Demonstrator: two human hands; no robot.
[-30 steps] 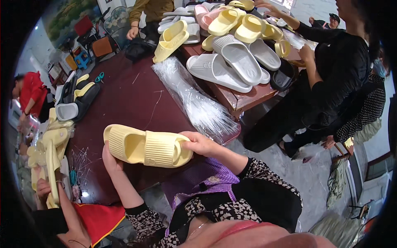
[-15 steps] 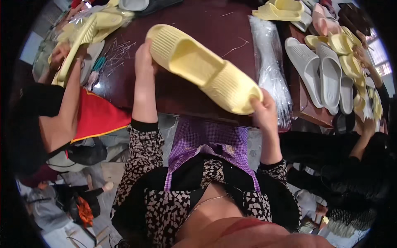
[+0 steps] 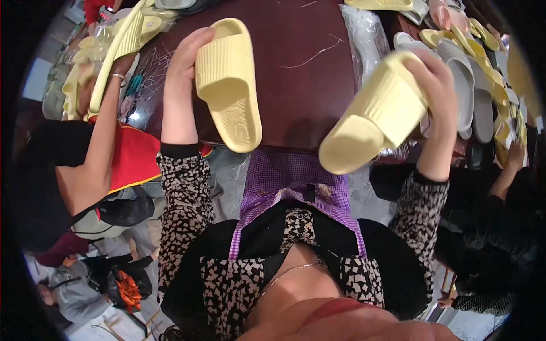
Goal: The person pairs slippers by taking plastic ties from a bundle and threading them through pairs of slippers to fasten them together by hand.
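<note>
- Gripping in the left hand [image 3: 186,55] a pale-yellow, ribbed-strap, foam-like slide sandal [image 3: 224,65], by one edge beside the strap; held up over the dark-red, smooth table [image 3: 301,62], heel end tilted toward the body.
- Gripping in the right hand [image 3: 441,85] a second pale-yellow, ribbed, foam-like sandal [image 3: 375,116], near its toe end; slanted, slightly blurred, with heel end overlapping the table's near edge in view. Cannot tell how firmly, with fingers partly hidden behind.
- Could twist or slip out of either one-sided hold, because of clasping far from the heel end.
- Might drop to the floor rather than onto the table, from being carried so close to the near edge.
- Might knock the clear plastic bag of thin translucent strips [image 3: 367,48] or the large grey, flat-soled slide sandals [image 3: 458,74] on the right, if swung outward.
- Could get mixed with the similar yellow sandal [image 3: 111,62] in the co-worker's hand [image 3: 122,65], if put down leftward.
- Could snag the loose, thin, whitish strands [image 3: 162,65] there.
</note>
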